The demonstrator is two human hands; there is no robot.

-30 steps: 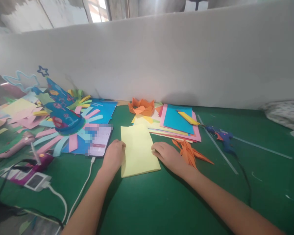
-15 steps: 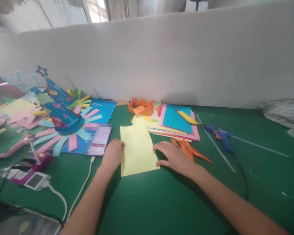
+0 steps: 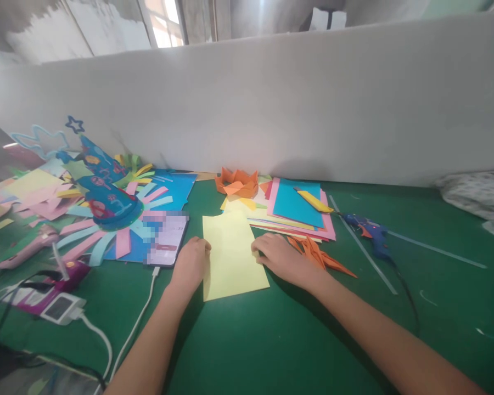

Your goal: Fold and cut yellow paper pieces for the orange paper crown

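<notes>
A pale yellow sheet of paper (image 3: 233,263) lies on the green table in front of me. At its left edge my left hand (image 3: 191,260) has its fingers curled in, gripping the margin. On the opposite side my right hand (image 3: 278,255) pinches the right edge, thumb and fingertips together. Folded orange paper pieces (image 3: 315,252) with pointed ends lie just beyond the right hand. A phone (image 3: 170,241) with a lit screen rests close to the left hand.
Behind the sheet stand an orange folded-paper ring (image 3: 236,184) and a stack of coloured paper (image 3: 298,203) topped by a yellow cutter (image 3: 314,201). Blue glue gun (image 3: 370,233) with cord at right. Party hats (image 3: 107,197), pink glue gun (image 3: 28,247) and power strip (image 3: 57,296) at left.
My right hand has moved slightly left, and its thumb and fingers have closed at the sheet's right edge. My left hand and the sheet stay nearly in place.
</notes>
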